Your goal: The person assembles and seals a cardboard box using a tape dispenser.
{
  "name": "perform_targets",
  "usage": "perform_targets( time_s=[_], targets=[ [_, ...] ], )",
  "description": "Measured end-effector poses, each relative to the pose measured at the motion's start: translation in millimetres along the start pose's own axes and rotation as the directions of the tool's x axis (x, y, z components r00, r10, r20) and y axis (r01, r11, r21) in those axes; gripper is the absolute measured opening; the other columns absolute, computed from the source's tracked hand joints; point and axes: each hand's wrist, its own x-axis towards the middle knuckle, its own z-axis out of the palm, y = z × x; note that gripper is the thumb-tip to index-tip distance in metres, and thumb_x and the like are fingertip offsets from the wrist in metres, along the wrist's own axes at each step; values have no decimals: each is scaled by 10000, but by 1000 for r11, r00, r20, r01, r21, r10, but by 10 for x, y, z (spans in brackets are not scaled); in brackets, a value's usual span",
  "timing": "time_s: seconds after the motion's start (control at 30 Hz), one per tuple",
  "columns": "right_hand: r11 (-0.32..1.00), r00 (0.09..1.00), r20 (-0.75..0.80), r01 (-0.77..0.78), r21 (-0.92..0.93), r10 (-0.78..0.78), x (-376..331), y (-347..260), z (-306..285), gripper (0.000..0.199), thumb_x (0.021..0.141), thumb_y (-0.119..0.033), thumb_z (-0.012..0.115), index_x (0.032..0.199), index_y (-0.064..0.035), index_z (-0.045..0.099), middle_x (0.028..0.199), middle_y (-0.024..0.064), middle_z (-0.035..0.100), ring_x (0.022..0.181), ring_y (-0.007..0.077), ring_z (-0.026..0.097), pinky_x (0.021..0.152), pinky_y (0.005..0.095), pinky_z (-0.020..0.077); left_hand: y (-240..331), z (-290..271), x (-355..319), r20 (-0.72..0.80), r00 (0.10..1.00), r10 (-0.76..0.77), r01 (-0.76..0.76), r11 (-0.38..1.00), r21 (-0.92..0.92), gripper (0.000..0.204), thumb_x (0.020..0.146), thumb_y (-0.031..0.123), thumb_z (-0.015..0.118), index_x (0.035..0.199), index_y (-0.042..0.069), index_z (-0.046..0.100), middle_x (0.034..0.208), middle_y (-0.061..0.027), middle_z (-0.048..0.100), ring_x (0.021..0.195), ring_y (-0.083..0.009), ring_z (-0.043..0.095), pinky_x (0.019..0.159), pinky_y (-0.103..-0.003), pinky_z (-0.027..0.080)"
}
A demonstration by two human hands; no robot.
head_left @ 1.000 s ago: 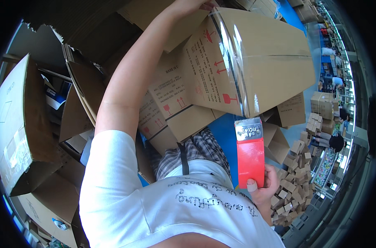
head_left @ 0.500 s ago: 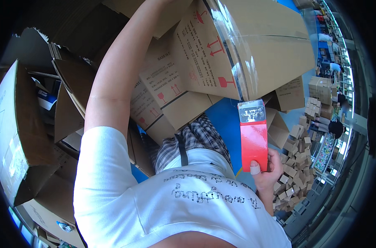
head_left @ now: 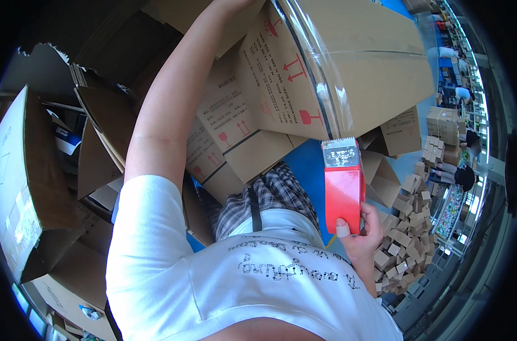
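Note:
My right hand is closed round the lower end of a red tape dispenser, with the thumb, wrapped in a pale band, pressed on its face. The dispenser's toothed metal head lies against the near corner of a brown cardboard box. From that head a shiny strip of clear tape runs up along the box's edge. My left arm reaches forward to the box's far end. My left hand is at the upper edge of the view, its fingers hidden.
Opened cardboard cartons crowd the left side. A printed carton stands under the taped box. At right lies a heap of small brown boxes on the floor. Other people are farther off at the right.
The red dispenser has shifted slightly left against the box corner. My left arm appears a little farther right in the view. Both hands otherwise keep their places.

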Motion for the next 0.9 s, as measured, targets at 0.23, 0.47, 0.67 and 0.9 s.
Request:
perform_targets(
  time_s=[0.23, 0.47, 0.67, 0.9],
  targets=[
    [992, 995, 1, -100, 77, 100, 6, 28, 12, 417, 695, -171, 799, 970, 26, 555, 879, 143, 658, 791, 211, 669, 718, 296, 530, 254, 89, -124, -36, 977, 209, -178, 900, 399, 186, 981, 196, 471, 962, 11, 480, 948, -138, 540, 845, -248, 512, 755, -332, 422],
    [987, 992, -5, -127, 93, 129, 31, 11, 70, 381, 708, -159, 790, 946, 15, 549, 870, 142, 671, 816, 208, 681, 739, 299, 533, 88, 363, -185, -272, 863, 426, -144, 722, 676, 185, 946, 208, 500, 1050, 58, 533, 1008, -154, 547, 1003, -359, 526, 854, -418, 453],
    [994, 996, 54, -75, 75, 71, 60, -34, 92, 307, 774, -102, 726, 976, 25, 534, 871, 121, 671, 813, 151, 650, 747, 270, 509, -112, 215, -192, -695, 673, 254, 132, 883, 451, 387, 962, 170, 436, 1321, 35, 384, 1273, -210, 416, 1133, -383, 477, 964, -447, 402],
    [995, 998, 29, -49, 87, 47, 75, 18, 77, 341, 743, -146, 765, 942, 22, 544, 850, 140, 669, 800, 200, 674, 725, 293, 528, 530, 720, -967, -88, 801, 592, -373, 608, 701, 487, 969, 241, 394, 1387, -5, 350, 1428, -223, 356, 1348, -379, 315, 1113, -488, 227]
  ],
)
